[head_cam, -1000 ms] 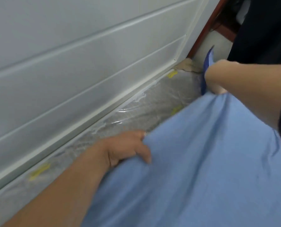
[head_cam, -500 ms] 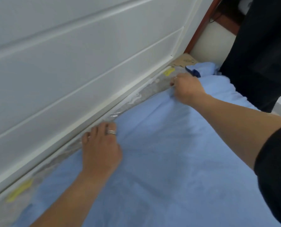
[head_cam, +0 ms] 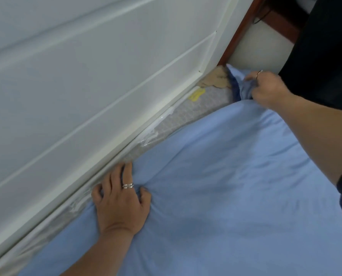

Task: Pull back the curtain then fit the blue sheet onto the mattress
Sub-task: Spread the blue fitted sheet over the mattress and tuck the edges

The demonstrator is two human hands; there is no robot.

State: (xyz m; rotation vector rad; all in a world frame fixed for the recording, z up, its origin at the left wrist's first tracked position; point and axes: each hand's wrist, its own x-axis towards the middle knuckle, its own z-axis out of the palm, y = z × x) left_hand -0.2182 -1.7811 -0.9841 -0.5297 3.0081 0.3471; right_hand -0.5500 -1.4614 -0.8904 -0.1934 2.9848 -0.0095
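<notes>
You're in a bedroom, most likely in a home. Below you a mattress [head_cam: 188, 116] lies tight against a white panelled wall [head_cam: 86, 76]. Its grey patterned edge sits under clear plastic wrap [head_cam: 148, 136] with a yellow sticker [head_cam: 196, 95] on it. A blue sheet [head_cam: 216, 186] is spread over most of its top. At the far corner a reddish-brown wooden frame [head_cam: 239, 30] runs up beside a cream wall [head_cam: 259, 50]. A dark cloth [head_cam: 325, 46] hangs at the right, though you can't tell whether it's a curtain
</notes>
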